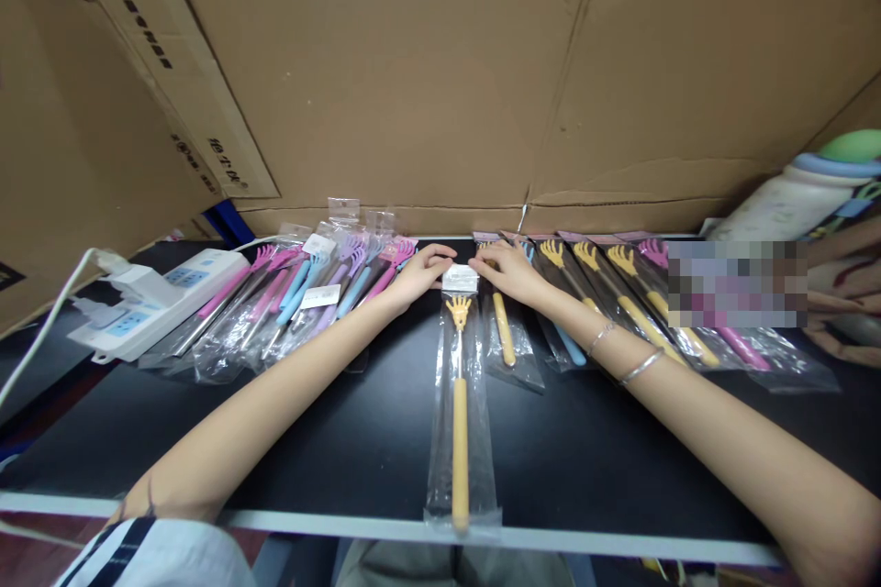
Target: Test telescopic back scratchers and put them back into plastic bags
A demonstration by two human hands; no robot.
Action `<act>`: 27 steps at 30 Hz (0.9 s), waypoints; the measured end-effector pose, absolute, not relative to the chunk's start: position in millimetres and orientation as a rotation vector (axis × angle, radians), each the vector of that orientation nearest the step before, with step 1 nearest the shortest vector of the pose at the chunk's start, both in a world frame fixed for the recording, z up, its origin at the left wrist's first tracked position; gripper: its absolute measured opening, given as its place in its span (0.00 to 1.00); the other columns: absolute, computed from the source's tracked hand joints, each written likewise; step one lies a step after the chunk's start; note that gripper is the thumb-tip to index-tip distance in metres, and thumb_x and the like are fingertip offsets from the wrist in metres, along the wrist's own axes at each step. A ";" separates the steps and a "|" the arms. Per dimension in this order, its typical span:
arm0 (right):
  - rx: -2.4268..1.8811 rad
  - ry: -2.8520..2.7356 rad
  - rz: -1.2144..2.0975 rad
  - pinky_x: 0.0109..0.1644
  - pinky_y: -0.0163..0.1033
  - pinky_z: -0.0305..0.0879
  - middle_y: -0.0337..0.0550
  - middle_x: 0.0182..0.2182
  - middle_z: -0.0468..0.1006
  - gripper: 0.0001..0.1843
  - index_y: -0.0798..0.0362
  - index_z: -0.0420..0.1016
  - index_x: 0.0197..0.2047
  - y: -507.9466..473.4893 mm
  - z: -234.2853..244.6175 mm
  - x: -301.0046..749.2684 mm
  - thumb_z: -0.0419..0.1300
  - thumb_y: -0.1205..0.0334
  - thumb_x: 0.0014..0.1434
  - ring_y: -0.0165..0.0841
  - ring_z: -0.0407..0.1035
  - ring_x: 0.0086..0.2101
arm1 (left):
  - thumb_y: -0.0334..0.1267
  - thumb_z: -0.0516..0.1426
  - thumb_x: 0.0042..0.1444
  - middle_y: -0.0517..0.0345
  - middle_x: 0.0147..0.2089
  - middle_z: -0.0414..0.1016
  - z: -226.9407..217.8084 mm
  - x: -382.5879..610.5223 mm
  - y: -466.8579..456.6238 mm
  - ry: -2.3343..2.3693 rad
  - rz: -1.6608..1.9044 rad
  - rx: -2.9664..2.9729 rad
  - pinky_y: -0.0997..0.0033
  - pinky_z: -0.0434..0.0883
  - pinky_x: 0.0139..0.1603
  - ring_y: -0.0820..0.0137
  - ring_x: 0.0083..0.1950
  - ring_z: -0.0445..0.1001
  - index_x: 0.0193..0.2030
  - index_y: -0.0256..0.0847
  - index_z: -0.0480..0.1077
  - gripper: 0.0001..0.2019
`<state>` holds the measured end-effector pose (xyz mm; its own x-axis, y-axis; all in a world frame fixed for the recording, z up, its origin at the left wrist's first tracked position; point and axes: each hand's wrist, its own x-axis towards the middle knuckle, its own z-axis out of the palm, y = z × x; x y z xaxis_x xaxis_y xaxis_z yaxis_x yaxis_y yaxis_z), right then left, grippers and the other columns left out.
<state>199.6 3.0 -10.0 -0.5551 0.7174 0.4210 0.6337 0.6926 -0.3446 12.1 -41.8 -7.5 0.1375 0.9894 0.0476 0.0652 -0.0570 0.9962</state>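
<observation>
A back scratcher [460,431] with a yellow handle and a small hand-shaped head lies in a clear plastic bag [440,477], its handle towards the table's front edge. A white label [460,278] sits at the bag's top end. My left hand [421,275] has its fingers closed at the label's left edge. At the opposite edge, my right hand [510,273] closes its fingertips on the label's upper right corner. Beside my right hand is another bagged yellow back scratcher [504,330]. Bagged pink, blue and purple back scratchers [295,289] lie left of my left hand.
Several bagged yellow, blue and pink back scratchers [640,321] lie in a row at right. A white power strip [165,303] with plugs stands at left. At far right are a bottle [791,202] and another person's hand [846,293]. Cardboard [427,64] walls the back.
</observation>
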 end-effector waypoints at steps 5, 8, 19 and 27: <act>-1.019 -2.370 0.174 0.55 0.54 0.46 0.41 0.28 0.73 0.14 0.51 0.70 0.26 4.8 -11.5 199.9 0.53 0.55 0.60 0.40 0.65 0.40 | 0.29 0.55 0.54 0.63 0.29 0.70 -7.1 12.8 -42.3 1.135 1.107 1.353 0.77 0.71 0.36 0.76 0.32 0.72 0.39 0.39 0.65 0.06; -1.009 -2.372 0.153 0.55 0.54 0.47 0.41 0.28 0.73 0.14 0.51 0.70 0.26 5.9 -11.5 199.9 0.54 0.55 0.60 0.40 0.65 0.39 | 0.29 0.55 0.54 0.63 0.29 0.70 -8.5 13.0 -41.7 1.132 1.114 1.348 0.76 0.71 0.37 0.77 0.32 0.72 0.38 0.38 0.63 0.06; -1.001 -2.361 0.082 0.58 0.55 0.43 0.43 0.29 0.74 0.13 0.51 0.70 0.26 5.2 -11.0 200.1 0.55 0.54 0.59 0.40 0.65 0.42 | 0.30 0.54 0.53 0.61 0.31 0.71 -8.2 11.6 -40.8 1.159 1.079 1.435 0.75 0.71 0.38 0.75 0.35 0.73 0.40 0.38 0.63 0.07; -1.014 -2.366 0.087 0.58 0.55 0.44 0.41 0.28 0.73 0.13 0.52 0.70 0.26 6.1 -11.9 202.6 0.54 0.56 0.59 0.39 0.64 0.41 | 0.27 0.53 0.51 0.53 0.42 0.73 -5.0 12.7 -41.5 1.183 1.022 1.726 0.67 0.71 0.46 0.70 0.43 0.73 0.43 0.36 0.66 0.12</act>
